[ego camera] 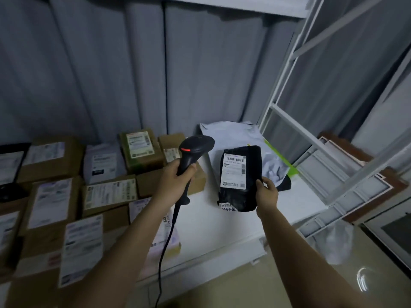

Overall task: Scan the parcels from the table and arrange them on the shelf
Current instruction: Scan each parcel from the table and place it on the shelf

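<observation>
Head cam: left hand is wrapped tight round the handle of a black corded handheld barcode scanner, its red light lit, head turned toward the parcel. Right hand pinches the lower right edge of a black plastic mailer bag with a white shipping label, held upright over the white shelf surface. Brown labelled cardboard boxes sit packed together on the left, and a white poly mailer lies behind the black bag.

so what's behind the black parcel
A white poly bag lies behind the black parcel, with a crumpled bag edged in green beside it. The parcel, held up by the right hand, hides their lower parts and the white surface beneath.
</observation>
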Demonstrator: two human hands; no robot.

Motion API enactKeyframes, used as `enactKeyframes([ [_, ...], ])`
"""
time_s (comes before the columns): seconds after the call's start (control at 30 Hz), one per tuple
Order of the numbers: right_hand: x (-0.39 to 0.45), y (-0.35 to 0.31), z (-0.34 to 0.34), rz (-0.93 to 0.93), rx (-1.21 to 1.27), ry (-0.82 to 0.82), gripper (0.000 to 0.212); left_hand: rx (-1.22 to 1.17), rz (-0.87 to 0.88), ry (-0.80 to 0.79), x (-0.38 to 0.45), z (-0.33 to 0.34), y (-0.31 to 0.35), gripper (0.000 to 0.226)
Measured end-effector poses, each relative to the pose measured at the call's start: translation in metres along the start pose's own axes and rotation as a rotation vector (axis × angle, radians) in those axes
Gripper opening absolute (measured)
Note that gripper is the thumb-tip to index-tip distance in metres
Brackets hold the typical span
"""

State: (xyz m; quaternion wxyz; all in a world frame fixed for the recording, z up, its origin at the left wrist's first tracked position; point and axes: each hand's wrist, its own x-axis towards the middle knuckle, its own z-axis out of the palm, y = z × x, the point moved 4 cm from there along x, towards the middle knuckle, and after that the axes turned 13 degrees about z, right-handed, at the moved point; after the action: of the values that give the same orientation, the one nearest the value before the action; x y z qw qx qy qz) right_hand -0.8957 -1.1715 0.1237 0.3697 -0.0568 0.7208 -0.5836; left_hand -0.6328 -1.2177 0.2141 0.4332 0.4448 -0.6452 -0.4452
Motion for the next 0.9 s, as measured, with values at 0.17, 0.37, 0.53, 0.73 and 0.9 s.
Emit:
enactKeyframes([
  [0.17, 0.056, -0.042, 0.021, -0.043, -0.024, -0.039, 0.017, 0.055, -0.087, 0.057, 0.022, 0.027, -0.013, 0.023],
  [0.37, 0.129, -0.089, 0.077, -0.216, -0.227, -0.164, 0.010, 0.072, -0.206, 0.366, 0.020, 0.050, -0.021, 0.025],
  [0.53, 0.162, -0.112, 0.108, -0.469, -0.818, -0.142, 0.052, 0.103, -0.207, 0.557, 0.001, 0.061, -0.018, 0.035],
  [0.73, 0.159, -0.065, 0.130, -0.798, -1.597, -0.479, 0.043, 0.094, -0.203, 0.689, -0.037, 0.066, -0.010, 0.021],
  [0.9, 0.096, -0.051, 0.151, -0.988, -1.313, -0.503, 0.042, 0.090, -0.193, 0.845, -0.070, 0.058, -0.003, 0.015],
])
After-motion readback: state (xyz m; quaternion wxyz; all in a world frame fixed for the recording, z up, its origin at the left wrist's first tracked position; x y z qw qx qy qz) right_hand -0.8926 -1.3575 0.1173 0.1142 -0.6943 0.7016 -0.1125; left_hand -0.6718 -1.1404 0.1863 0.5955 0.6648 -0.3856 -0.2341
